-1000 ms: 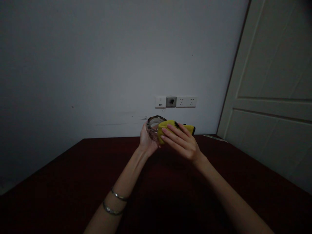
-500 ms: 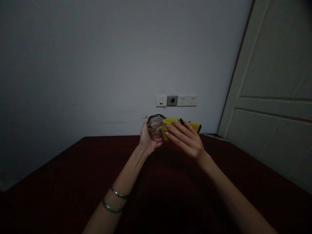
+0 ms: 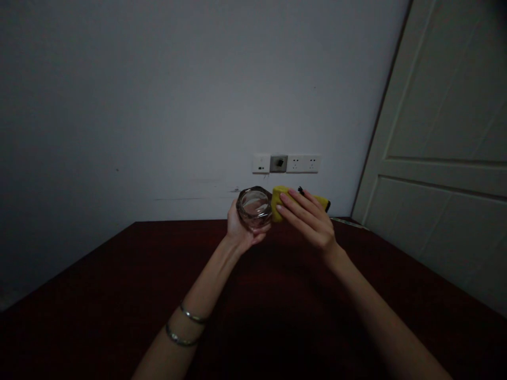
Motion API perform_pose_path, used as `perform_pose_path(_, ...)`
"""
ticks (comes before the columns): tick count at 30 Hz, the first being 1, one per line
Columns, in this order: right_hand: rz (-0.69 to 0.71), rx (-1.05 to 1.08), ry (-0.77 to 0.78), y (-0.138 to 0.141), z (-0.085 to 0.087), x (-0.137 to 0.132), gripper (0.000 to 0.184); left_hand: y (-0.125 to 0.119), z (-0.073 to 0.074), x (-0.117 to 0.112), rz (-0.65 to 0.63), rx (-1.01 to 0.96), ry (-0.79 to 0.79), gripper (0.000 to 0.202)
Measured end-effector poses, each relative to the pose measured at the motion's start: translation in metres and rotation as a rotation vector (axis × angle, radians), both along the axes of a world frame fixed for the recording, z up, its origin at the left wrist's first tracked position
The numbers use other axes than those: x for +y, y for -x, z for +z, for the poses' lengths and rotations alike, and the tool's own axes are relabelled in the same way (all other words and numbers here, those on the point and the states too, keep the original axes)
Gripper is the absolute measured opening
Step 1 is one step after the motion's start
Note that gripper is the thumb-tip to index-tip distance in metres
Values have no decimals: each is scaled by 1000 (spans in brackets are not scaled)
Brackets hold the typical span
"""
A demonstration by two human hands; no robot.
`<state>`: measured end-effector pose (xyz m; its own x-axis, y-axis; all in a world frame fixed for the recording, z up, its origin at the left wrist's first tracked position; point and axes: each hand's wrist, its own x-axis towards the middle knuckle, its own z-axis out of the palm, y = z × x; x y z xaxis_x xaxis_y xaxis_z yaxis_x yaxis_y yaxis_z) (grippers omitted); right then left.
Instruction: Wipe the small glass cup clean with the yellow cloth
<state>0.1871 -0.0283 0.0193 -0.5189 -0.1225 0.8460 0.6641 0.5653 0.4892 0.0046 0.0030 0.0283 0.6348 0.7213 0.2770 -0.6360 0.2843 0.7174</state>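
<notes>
My left hand [image 3: 240, 228] grips a thick, faceted glass ashtray [image 3: 254, 205] from its left side and underneath, with the round opening tilted toward me. Fingertips show below the glass. A folded yellow cloth [image 3: 278, 207] with dark edging is held in my right hand [image 3: 311, 219], whose fingers lie across its front. The cloth's left end is at the right side of the ashtray; whether they touch I cannot tell. Both things are held up above the dark red table. Two silver bangles [image 3: 186, 327] circle my left forearm.
The dark red tabletop [image 3: 166, 279] reaches back to a pale wall [image 3: 158, 105]. A row of sockets and switches [image 3: 285, 163] is set in the wall behind my hands. A pale panelled door [image 3: 443, 174] stands on the right. A flat strip [image 3: 348, 223] lies at the table's back right edge.
The cloth has shifted slightly right with my right hand, off the front of the ashtray, so more of the glass shows. My left hand stays nearly in place.
</notes>
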Motion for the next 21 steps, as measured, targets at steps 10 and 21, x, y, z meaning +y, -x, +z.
perform_pose_path(10,96,73,64,2,2,-4,53,10,-2,-2,-131,141,-141,61)
perform_pose_path(21,107,-44,152,9,18,-29,44,2,-1,-2,-90,236,-230,47)
